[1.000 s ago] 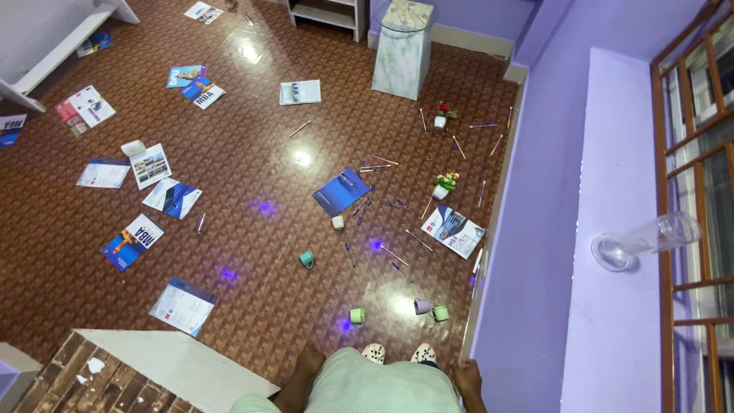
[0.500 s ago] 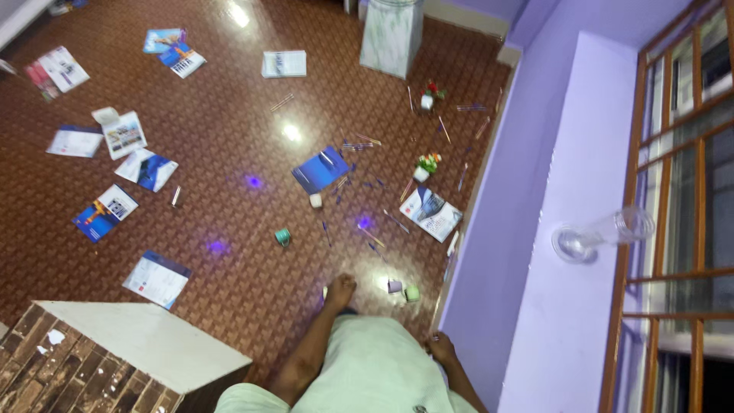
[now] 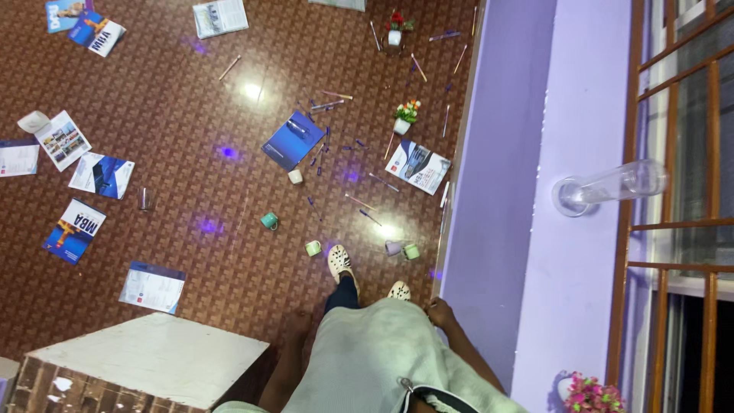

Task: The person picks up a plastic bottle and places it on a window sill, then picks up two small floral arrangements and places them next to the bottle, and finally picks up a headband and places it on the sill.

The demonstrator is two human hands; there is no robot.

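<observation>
Small mugs (image 3: 313,248) lie tipped on the floor (image 3: 191,268) by the feet, nearest the empty, loosely curled right hand (image 3: 440,312) hanging beside the wall; left hand (image 3: 297,321) hangs empty, fingers unclear.

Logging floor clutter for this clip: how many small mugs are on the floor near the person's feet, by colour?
White mug: 1
Teal mug: 1
Green mugs: 2
Purple mug: 1
Total: 5
</observation>
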